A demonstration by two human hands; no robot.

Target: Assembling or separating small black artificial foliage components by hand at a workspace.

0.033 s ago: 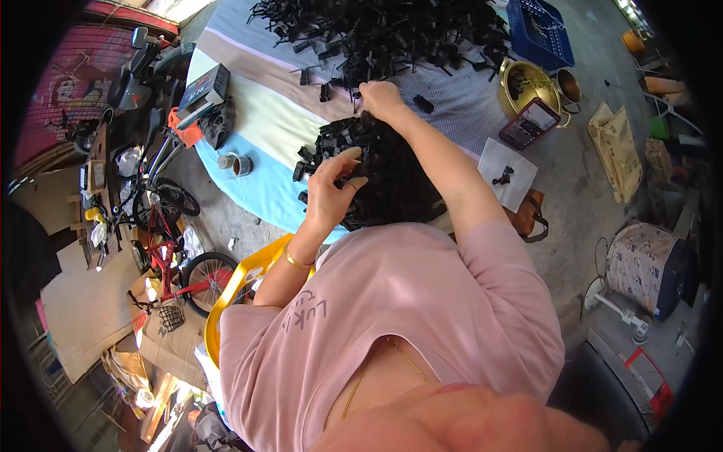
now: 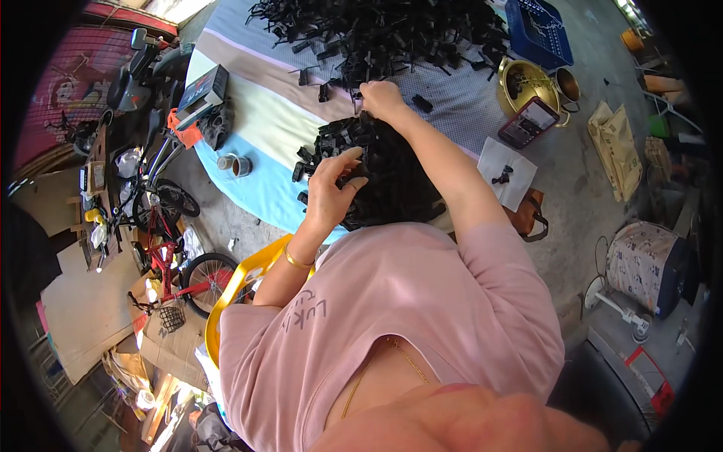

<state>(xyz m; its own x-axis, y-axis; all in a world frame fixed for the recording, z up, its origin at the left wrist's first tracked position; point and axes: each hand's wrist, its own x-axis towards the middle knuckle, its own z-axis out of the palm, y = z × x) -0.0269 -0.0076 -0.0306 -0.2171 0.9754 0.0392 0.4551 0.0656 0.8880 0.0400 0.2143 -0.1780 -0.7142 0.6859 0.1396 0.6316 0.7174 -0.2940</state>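
A heap of small black plastic parts with thin stems lies close against my body at the table's near edge. Over its left side my left hand rests with bent fingers, thumb and forefinger apart, and only black parts show in the gap. My right hand reaches past this heap, its fingertips pinched together at the near fringe of a larger pile of the same black parts. What the fingertips hold is too small and dark to make out. A single black part lies just right of that hand.
The striped cloth covers a round table. On its left are a box and a clear cup. At the right stand a blue basket, a brass-coloured pot, a phone and white paper. A red bicycle stands left.
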